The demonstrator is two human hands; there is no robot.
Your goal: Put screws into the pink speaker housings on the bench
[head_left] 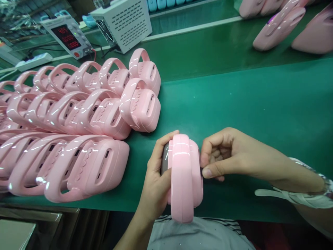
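My left hand point(156, 180) is wrapped round a pink portable speaker point(182, 173) with a broad loop handle. The handle faces up toward me, and a dark grey panel shows on the speaker's left side, under my fingers. At its right side my right hand point(229, 152) is closed, thumb and forefinger pinched against the casing. A small dark bit shows by the thumb tip, too hidden to name.
Rows of similar pink speakers point(104, 170) with buttons and slots stand on the green table point(241, 104) at left. Behind them are a power supply with red digits point(68, 36) and a grey vented box point(130, 26). More pink speakers point(279, 29) lie at the back right.
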